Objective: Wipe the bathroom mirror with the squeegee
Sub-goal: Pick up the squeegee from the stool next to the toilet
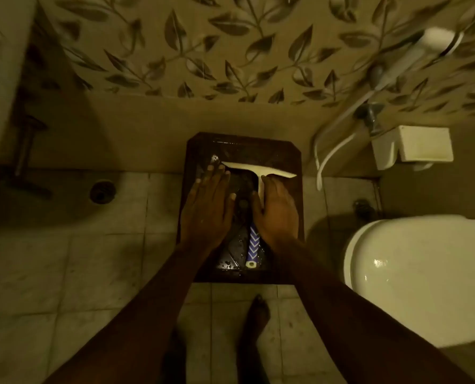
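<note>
So the mirror [241, 151] is lying flat on the floor tiles just left of the toilet [413, 275], with the squeegee [258, 173] sitting on its glass. Right hand [276, 214] is wrapped around the squeegee's handle, left hand [210, 206] is spread flat on the mirror beside it.

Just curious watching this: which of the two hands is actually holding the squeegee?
The right hand: its fingers wrap the squeegee handle, while the left hand lies flat on the mirror.
</note>
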The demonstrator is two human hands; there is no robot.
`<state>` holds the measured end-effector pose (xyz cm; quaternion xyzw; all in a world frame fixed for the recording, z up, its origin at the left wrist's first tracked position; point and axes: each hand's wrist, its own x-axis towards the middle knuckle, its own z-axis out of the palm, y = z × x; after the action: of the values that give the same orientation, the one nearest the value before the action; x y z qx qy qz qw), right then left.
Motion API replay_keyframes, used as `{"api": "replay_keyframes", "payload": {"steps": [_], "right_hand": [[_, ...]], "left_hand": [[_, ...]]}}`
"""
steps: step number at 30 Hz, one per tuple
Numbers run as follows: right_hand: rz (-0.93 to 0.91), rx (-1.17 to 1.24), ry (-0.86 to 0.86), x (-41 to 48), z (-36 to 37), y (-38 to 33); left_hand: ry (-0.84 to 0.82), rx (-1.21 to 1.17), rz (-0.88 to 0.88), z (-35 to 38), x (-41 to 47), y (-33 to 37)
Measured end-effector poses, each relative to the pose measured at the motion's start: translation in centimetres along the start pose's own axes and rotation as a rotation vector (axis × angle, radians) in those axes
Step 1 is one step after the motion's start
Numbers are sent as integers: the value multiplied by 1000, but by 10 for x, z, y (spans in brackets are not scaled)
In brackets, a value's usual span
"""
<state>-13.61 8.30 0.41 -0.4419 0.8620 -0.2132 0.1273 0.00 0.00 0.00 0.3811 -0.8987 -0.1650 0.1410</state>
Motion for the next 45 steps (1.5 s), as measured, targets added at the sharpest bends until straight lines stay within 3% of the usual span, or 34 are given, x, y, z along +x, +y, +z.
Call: {"api": "replay_keyframes", "payload": {"steps": [10,19,24,33,39,45], "right_hand": [[366,365,12,5,11,-20],[475,659,288,-9,-79,-126],[436,773,354,-29,-138,-210],[222,1049,369,-44,-198,-350],[123,1105,319,-23,-222,-420],[-113,1208,202,-11,-250,-480]], "left_hand": [[-2,-30,-28,-6,-4,-7],[193,-81,-46,-145,-5,5],[318,-43,-13,-243,-3,1],[539,-175,66,-390,-10,-36],[718,-110,62,-451,-3,-64],[831,-40,42,-513,9,-85]]}}
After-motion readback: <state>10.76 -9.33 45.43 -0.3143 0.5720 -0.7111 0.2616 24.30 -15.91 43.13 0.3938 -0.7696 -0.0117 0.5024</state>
